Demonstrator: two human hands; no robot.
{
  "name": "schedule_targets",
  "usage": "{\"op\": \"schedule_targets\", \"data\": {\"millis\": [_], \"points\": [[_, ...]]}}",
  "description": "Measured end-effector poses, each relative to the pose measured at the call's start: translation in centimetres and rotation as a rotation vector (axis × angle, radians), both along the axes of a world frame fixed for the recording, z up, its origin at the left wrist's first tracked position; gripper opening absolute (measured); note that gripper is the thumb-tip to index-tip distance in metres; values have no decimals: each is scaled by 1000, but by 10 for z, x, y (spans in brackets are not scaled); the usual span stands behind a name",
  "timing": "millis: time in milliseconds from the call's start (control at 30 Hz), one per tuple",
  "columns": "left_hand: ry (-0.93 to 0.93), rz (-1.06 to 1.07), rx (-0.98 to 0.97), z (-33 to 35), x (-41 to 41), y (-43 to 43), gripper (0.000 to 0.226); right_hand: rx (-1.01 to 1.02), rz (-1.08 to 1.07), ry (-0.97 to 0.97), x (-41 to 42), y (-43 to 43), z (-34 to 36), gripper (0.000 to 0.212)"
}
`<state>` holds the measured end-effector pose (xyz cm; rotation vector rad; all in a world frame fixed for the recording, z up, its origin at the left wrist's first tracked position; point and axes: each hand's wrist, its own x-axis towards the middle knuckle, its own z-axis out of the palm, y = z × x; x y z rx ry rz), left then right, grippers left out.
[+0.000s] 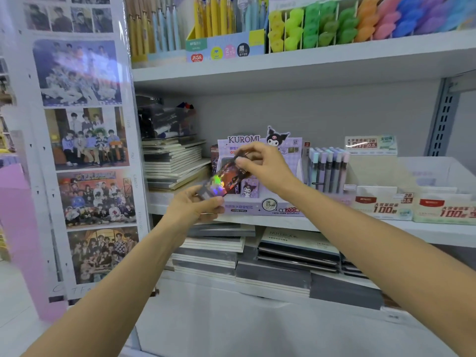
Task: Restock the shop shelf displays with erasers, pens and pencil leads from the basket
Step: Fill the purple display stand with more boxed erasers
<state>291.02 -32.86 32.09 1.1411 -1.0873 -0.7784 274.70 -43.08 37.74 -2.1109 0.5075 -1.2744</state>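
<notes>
White shop shelving fills the view, and both hands work just in front of its middle shelf (360, 231). The left hand (198, 206) grips the lower end of a small bundle of dark, holographic foil packs (219, 182), thumb on top, probably to keep the rest steady while they are fed out singly. The right hand (261, 168) pinches the upper end of the same bundle between thumb and fingertips, apparently peeling one pack off; blur hides whether it has come free. The bundle hangs directly over the purple Kuromi display box (257, 208), whose front print reads 2B 0.5 mm, so these look like pencil leads bound for it. One lilac pack (249, 188) stands inside the box with little else showing around it, which suggests why stock goes there. Just right of the box stands a row of pastel pens (327, 168), then pale lead boxes (381, 202); notebooks (175, 163) are stacked to its left. The basket is out of view.
</notes>
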Motion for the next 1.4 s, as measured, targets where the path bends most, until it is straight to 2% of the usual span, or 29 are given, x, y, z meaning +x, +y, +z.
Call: {"op": "schedule_targets", "data": {"millis": [100,200,267,400,500,567,633,733,833,933,1200,1400], "points": [[126,54,-43,3,0,7,13,135,3,16,-20,5,-10,19],[176,66,-124,7,-6,10,5,198,123,244,-35,11,-22,17],[117,63,-159,11,-15,12,10,189,180,309,-39,17,-27,17],[-62,74,-180,18,-34,13,32,126,211,156,-35,26,-22,39],[-114,117,-208,17,-38,11,32,47,186,151,-32,25,-15,36],[-352,219,-203,9,-32,10,24,50,113,122,-32,21,-9,32],[-734,317,-184,-6,-21,8,28,59,13,7,-33,16,-2,25],[-1179,308,-135,-30,-10,0,61,18,-86,-216,-29,8,10,24],[-1437,288,-42,-49,-6,-13,85,-48,-127,-246,-18,-1,13,23],[-1509,326,-11,-59,-4,-20,86,-134,-159,-164,-2,-8,7,23],[-1544,390,-57,-67,-5,-24,86,-352,-294,183,29,-29,-17,19],[-1548,414,-85,-71,-4,-28,87,-348,-261,324,31,-39,-2,19]]}}
